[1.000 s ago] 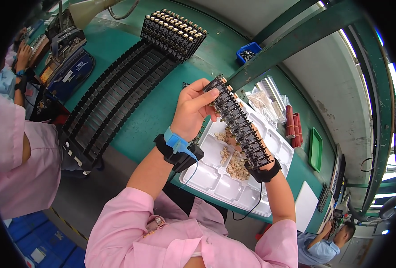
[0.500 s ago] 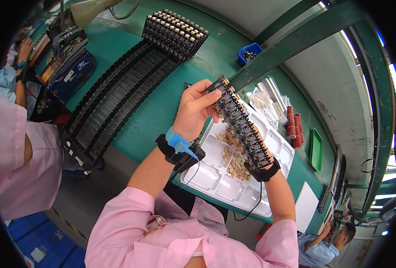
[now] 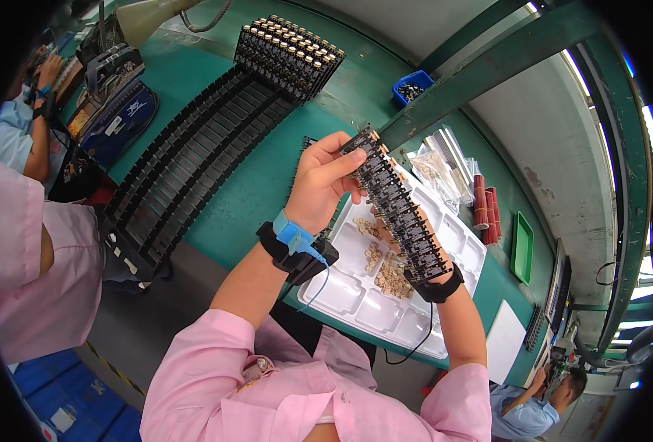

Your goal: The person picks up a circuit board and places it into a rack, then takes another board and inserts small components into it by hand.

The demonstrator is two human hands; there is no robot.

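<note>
My left hand (image 3: pixel 318 177) pinches the upper end of a long black circuit board panel (image 3: pixel 394 200), thumb on its near face. The panel slants down to the right over a white compartment tray (image 3: pixel 337 293). Copper-coloured pieces show along its right edge, and small pins stick out on its left. Behind the lower part of the panel is my right hand (image 3: pixel 431 230), mostly hidden; its fingers cannot be made out clearly. Small beige parts (image 3: pixel 393 278) lie in the tray's compartments below. A blue strap is on my left wrist, black bands on both.
Left of the tray stretches a long black slotted rack (image 3: pixel 201 140), with upright circuit boards (image 3: pixel 290 55) at its far end. Beyond the tray lie plastic bags (image 3: pixel 440 169), red rolls (image 3: pixel 481 202), a green tray (image 3: pixel 521 248) and a blue bin (image 3: pixel 413 88). A green beam crosses overhead. Co-workers sit on either side.
My left hand and the panel stay almost still. Behind the panel, my right hand has shifted very slightly. At the far left, a co-worker's arm has moved.
</note>
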